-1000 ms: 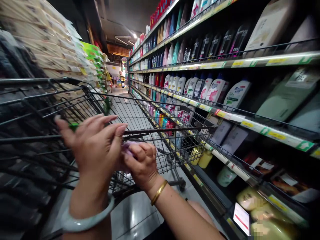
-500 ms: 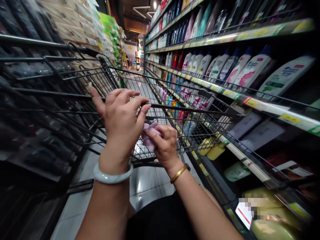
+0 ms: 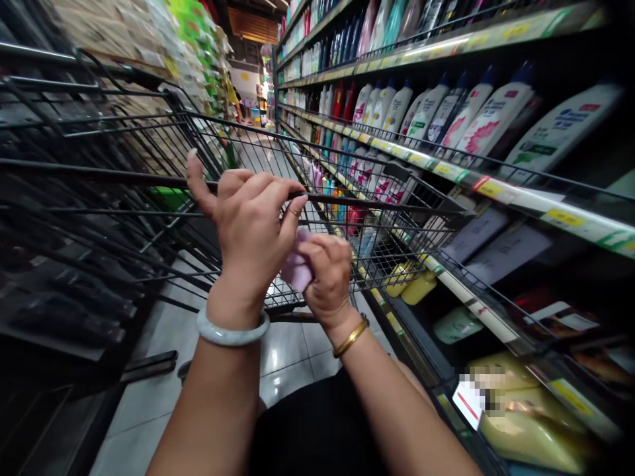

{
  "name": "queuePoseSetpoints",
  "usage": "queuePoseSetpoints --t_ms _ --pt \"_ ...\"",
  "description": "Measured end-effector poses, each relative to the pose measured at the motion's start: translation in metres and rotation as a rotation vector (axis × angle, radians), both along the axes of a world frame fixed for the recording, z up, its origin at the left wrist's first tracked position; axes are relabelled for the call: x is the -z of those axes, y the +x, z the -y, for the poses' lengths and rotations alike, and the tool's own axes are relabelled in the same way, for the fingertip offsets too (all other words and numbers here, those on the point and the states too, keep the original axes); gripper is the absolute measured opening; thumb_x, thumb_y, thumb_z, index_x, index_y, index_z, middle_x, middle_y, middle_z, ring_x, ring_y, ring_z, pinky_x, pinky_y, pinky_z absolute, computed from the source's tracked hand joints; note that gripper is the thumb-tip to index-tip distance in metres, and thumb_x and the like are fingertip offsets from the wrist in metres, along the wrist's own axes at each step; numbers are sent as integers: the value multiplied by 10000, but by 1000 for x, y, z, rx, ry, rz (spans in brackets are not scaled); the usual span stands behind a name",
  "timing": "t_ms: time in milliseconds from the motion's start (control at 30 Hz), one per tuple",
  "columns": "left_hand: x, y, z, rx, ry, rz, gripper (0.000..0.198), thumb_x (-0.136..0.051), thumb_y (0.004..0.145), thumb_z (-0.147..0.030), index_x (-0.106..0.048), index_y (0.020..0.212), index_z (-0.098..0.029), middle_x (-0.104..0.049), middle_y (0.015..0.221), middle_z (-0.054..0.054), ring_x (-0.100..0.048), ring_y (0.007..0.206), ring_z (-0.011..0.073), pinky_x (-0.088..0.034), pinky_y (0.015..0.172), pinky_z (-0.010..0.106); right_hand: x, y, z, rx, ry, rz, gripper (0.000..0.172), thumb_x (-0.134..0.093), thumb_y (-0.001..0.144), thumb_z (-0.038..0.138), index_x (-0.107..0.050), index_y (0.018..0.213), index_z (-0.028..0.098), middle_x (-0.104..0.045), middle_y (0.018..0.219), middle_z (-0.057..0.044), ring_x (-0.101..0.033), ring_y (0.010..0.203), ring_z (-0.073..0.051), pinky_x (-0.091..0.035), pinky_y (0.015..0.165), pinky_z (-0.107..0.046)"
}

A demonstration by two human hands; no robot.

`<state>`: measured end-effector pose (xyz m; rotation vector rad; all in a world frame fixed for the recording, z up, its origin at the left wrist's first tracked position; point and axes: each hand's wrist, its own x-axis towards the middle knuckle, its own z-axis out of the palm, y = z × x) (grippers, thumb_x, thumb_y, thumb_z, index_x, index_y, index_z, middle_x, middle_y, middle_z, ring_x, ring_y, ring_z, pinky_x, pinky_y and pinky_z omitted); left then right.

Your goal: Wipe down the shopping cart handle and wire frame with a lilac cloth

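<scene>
A dark wire shopping cart stands in front of me, with its long rail (image 3: 367, 201) crossing the view. My left hand (image 3: 253, 215), with a pale bangle at its wrist, is bent over this rail. Its thumb and forefinger close on the bar, while the little finger sticks up. Just below and to the right, my right hand (image 3: 327, 274) is closed on a crumpled light purple cloth (image 3: 297, 271). The cloth lies against the cart's wire side, partly behind my left thumb. A gold bracelet circles the right wrist.
Shelves of shampoo bottles (image 3: 491, 122) run along the right side, close to the cart's end. Stacked packages (image 3: 124, 39) line the left. A tiled floor (image 3: 285, 347) shows below the cart, and the aisle (image 3: 260, 149) stretches away beyond it.
The view has shifted a little, so shelves and cart sit higher and further left. My right hand has turned slightly with the cloth. My left hand stays at the rail.
</scene>
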<state>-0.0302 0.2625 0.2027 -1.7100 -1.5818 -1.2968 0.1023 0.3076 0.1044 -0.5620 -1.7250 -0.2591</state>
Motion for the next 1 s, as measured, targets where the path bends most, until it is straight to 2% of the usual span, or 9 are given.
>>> queuePoseSetpoints --t_ms 133,333,400,533,600,700,767,933,1000 --pt "1 4 -2 -56 23 32 325 -534 1040 -617 -750 1002 -377 -778 1037 19 -599 1282 345 7 1372 693 -14 11 -9 105 -40 -113 207 -637 1027 208 -739 1188 290 -664 1228 -78 -570 1220 -255 -451 1076 -432" --pt "-1 2 -4 -61 -5 28 370 -545 1009 -671 -735 983 -354 -780 1044 12 -607 1248 334 -54 1349 714 11 6 0 79 -66 154 129 -695 1009 247 -772 1082 320 -720 1164 -33 -576 1142 -227 -468 1016 -386" --pt "-1 2 -3 -69 -14 35 379 -545 1004 -674 -728 966 -345 -776 1041 8 -600 1261 329 -49 1352 702 6 10 0 92 -58 137 145 -671 1025 237 -770 1097 314 -715 1166 -38 -590 1145 -221 -483 1015 -379" --pt "-2 4 -2 -95 -17 29 358 -549 1003 -653 -720 959 -342 -773 1045 -6 -588 1284 314 -70 1349 687 -11 19 -11 187 -33 -64 148 -625 1056 264 -752 1128 288 -662 1199 -79 -589 1167 -245 -492 1032 -425" --pt "-1 4 -3 -85 -20 34 350 -551 1000 -651 -718 957 -346 -772 1046 -9 -585 1289 311 -80 1346 685 -4 16 -13 165 -20 -82 130 -645 1041 245 -747 1116 274 -654 1188 -82 -578 1154 -244 -487 1014 -414" --pt "-1 2 -4 -62 -2 38 355 -546 998 -666 -719 955 -360 -768 1033 -6 -574 1305 315 -62 1348 679 15 5 -6 94 -27 16 132 -693 1001 207 -750 1106 264 -674 1162 -69 -570 1127 -234 -480 985 -386" --pt "-1 2 -4 -60 8 32 357 -548 996 -675 -724 960 -366 -769 1024 -3 -574 1307 321 -60 1347 683 18 3 -1 83 -59 74 157 -682 1002 188 -755 1108 279 -684 1158 -54 -582 1120 -225 -485 983 -377" --pt "-4 4 -1 -95 -27 61 312 -579 978 -662 -713 915 -388 -779 1009 1 -605 1302 329 -96 1347 669 -5 16 -7 150 -94 -133 130 -666 1038 268 -758 1119 311 -664 1195 -65 -578 1163 -251 -494 1036 -439" --pt "-4 2 -1 -104 -27 56 304 -585 977 -663 -711 913 -394 -784 1010 -14 -618 1291 314 -104 1353 644 -4 16 -8 180 -80 -140 109 -667 1036 275 -758 1091 300 -660 1189 -72 -571 1149 -255 -490 1026 -440"
